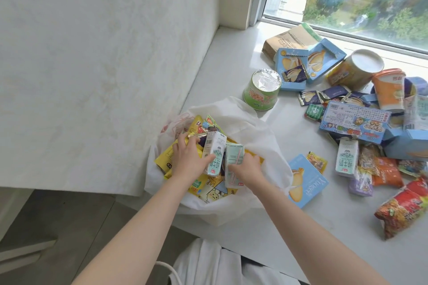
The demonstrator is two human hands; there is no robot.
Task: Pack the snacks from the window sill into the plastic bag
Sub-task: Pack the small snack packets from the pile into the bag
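A white plastic bag (254,132) lies open on the window sill (289,227), with yellow snack packets (165,157) and other packs inside. Over its mouth, my left hand (188,161) grips a white milk carton (214,149). Beside it, my right hand (246,169) holds a second pale green milk carton (234,164) with a pink straw on its side. Both cartons sit inside the bag's opening, side by side and touching.
To the right lie a blue biscuit box (305,181), another milk carton (346,157), a red noodle pack (404,210), a green cup (261,90), a yellow tub (354,69), an orange cup (389,90) and several blue boxes. A white wall stands left; the window is behind.
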